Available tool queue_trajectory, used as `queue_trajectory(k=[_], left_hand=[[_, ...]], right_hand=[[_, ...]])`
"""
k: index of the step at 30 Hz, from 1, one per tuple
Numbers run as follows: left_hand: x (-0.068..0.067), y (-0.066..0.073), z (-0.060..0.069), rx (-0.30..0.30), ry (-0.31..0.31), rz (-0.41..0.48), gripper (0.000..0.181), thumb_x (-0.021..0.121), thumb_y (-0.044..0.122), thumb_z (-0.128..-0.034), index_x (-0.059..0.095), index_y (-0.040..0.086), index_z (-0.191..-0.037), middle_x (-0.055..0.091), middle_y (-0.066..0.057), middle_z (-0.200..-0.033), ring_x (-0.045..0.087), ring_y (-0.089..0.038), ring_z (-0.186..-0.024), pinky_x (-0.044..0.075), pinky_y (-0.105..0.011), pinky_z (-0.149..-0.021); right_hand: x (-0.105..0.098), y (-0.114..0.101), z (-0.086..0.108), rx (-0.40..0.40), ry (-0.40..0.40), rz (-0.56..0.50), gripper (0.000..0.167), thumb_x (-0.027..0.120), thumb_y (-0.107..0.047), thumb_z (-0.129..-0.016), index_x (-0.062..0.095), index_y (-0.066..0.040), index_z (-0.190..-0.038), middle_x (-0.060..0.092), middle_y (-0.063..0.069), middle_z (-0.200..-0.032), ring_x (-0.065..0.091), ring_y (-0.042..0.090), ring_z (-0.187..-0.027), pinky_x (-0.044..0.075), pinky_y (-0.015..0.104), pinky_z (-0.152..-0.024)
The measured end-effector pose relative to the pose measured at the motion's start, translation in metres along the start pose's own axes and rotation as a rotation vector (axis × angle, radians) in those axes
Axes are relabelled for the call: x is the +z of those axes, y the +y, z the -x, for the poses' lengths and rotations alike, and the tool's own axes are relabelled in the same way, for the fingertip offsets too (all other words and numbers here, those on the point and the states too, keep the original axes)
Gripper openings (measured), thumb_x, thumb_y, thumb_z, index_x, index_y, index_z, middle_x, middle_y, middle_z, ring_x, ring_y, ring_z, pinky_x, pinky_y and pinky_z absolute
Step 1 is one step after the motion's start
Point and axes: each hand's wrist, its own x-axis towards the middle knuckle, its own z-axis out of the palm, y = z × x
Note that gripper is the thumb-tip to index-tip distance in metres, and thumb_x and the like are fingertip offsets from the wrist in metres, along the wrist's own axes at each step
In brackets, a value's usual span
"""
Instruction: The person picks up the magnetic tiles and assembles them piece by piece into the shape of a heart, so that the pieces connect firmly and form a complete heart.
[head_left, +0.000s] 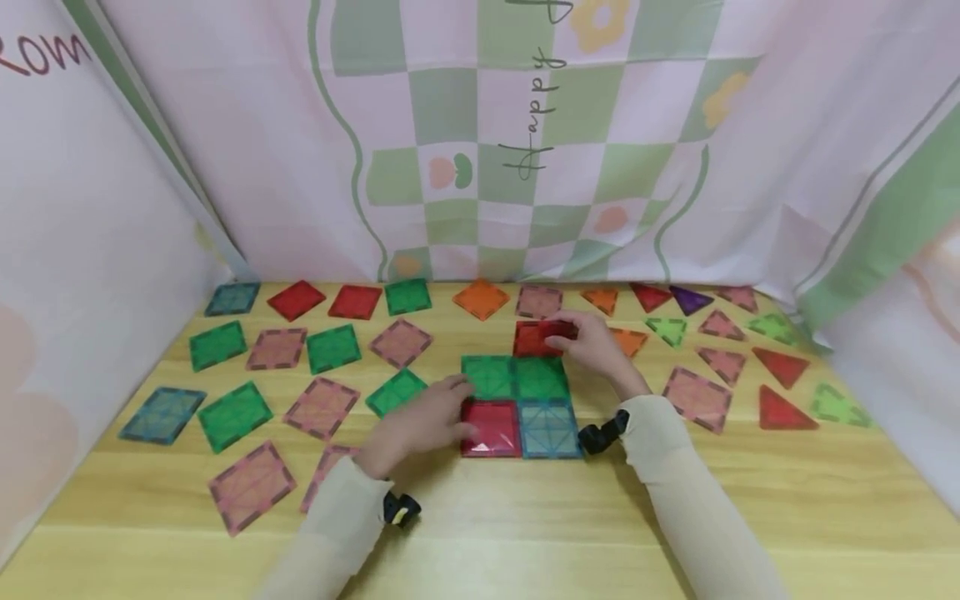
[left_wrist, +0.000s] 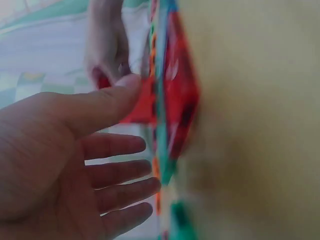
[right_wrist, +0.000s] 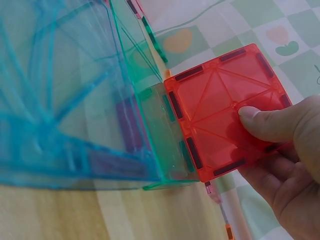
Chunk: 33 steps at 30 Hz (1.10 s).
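Note:
My right hand (head_left: 597,343) pinches a red square magnetic tile (right_wrist: 215,107) between thumb and fingers. That tile meets the far edge of the right green tile (head_left: 543,379) and looks tilted in the right wrist view. Beside that green tile lies a left green tile (head_left: 491,375). Nearer me are a glossy red tile (head_left: 495,435) and a blue tile (head_left: 551,432), forming a two-by-two block with the greens. At the block's left side is my left hand (head_left: 420,421), its fingers spread and nearly straight in the left wrist view, pinching nothing.
Loose square tiles, such as a pink one (head_left: 251,486) and a blue one (head_left: 162,415), lie on the left of the wooden table (head_left: 510,533). Triangles, including a red one (head_left: 783,410), lie on the right. A patterned curtain (head_left: 450,108) rises behind.

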Motion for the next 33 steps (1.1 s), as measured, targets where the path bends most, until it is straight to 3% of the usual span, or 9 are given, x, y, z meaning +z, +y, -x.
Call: queue_trajectory(k=[3,7,11,15,18,27,33], left_hand=[[-0.016,-0.011,0.006,-0.026,0.023,-0.014,0.061,0.064,0.023,-0.0914,0.04,-0.001,-0.142,0.038,-0.021,-0.147,0.038,-0.035,-0.135,0.034,-0.046,-0.11],[-0.038,-0.025,0.011,-0.062,0.009,-0.052,0.064,0.073,0.017,-0.0839,0.044,0.002,-0.14,0.042,-0.019,-0.145,0.042,-0.034,-0.133,0.038,-0.045,-0.107],[-0.051,-0.04,0.012,-0.083,-0.043,-0.089,0.07,0.079,0.013,-0.0771,0.046,0.004,-0.139,0.039,-0.019,-0.147,0.039,-0.036,-0.134,0.039,-0.047,-0.106],[-0.055,-0.05,0.011,-0.137,-0.124,-0.127,0.071,0.081,0.016,-0.075,0.049,0.009,-0.138,0.034,-0.017,-0.151,0.038,-0.036,-0.133,0.039,-0.05,-0.105],[-0.054,-0.053,0.01,-0.164,-0.148,-0.15,0.071,0.083,0.018,-0.0725,0.052,0.013,-0.136,0.033,-0.015,-0.15,0.038,-0.034,-0.132,0.04,-0.051,-0.104],[-0.052,-0.056,0.004,-0.147,-0.133,-0.223,0.076,0.088,0.022,-0.0664,0.052,0.014,-0.133,0.034,-0.018,-0.143,0.03,-0.035,-0.133,0.039,-0.052,-0.104],[-0.051,-0.061,0.003,-0.078,-0.08,-0.273,0.075,0.09,0.028,-0.061,0.052,0.009,-0.122,0.041,-0.017,-0.135,0.034,-0.034,-0.128,0.035,-0.051,-0.107]], right_hand=[[0.002,0.0,-0.001,0.008,0.0,-0.01,0.028,0.065,-0.008,-0.09,0.065,-0.002,-0.117,0.065,0.018,-0.111,0.061,0.027,-0.088,0.051,0.034,-0.072],[0.001,0.001,-0.002,0.015,0.01,0.001,0.027,0.064,-0.008,-0.09,0.065,-0.003,-0.117,0.065,0.017,-0.112,0.059,0.026,-0.091,0.049,0.036,-0.076],[0.001,0.002,-0.003,0.002,0.011,0.001,0.026,0.065,-0.008,-0.09,0.066,-0.003,-0.115,0.065,0.016,-0.111,0.059,0.028,-0.094,0.049,0.04,-0.08],[0.003,0.003,-0.003,-0.008,0.012,-0.004,0.025,0.065,-0.006,-0.089,0.066,-0.002,-0.114,0.066,0.017,-0.111,0.059,0.028,-0.097,0.048,0.042,-0.084],[0.004,0.004,-0.002,-0.002,0.018,-0.01,0.025,0.065,-0.006,-0.089,0.066,-0.003,-0.113,0.066,0.016,-0.109,0.059,0.027,-0.094,0.048,0.039,-0.082],[0.002,0.001,-0.002,-0.009,0.004,-0.017,0.025,0.064,-0.007,-0.09,0.066,-0.003,-0.114,0.067,0.015,-0.106,0.059,0.025,-0.089,0.048,0.036,-0.078],[0.002,-0.001,0.0,0.006,-0.002,-0.035,0.025,0.064,-0.006,-0.089,0.066,-0.002,-0.114,0.066,0.016,-0.107,0.059,0.025,-0.089,0.049,0.034,-0.075]])
